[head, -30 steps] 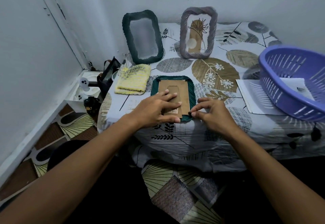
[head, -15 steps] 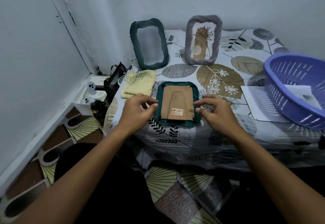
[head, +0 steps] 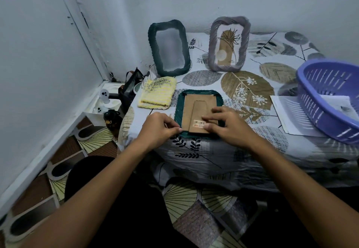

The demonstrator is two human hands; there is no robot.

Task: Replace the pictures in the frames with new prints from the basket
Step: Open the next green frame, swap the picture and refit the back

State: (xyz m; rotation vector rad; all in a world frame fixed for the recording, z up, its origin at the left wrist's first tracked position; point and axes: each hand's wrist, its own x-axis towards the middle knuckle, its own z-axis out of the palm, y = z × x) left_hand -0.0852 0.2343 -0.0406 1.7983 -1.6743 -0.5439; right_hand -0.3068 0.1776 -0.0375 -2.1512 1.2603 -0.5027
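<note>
Care at the near-left corner looked like the crux of the step, since the left hand (head: 158, 129) had its thumb and forefinger pinched together right at that corner of the face-down green frame (head: 198, 115), apparently working a small retaining tab, though the tab itself was too small to make out. The frame lay flat on the table (head: 213, 154) near its front edge, cardboard backing (head: 196, 107) up, just right of a folded yellow cloth (head: 157, 95). The right hand (head: 230, 126) rested on the backing with fingers mostly straight, pressing beside the barcode sticker (head: 199, 123). Doing this well probably meant keeping that flat pressure steady so the frame did not skid on the cloth, and turning each tab gently, not prying it. Two other frames, a dark green one (head: 169, 47) and a grey one (head: 229, 43), stood upright against the wall. Farthest right, the purple basket (head: 328, 100) held a print (head: 338, 104), with loose sheets (head: 289, 115) lying beside it.
</note>
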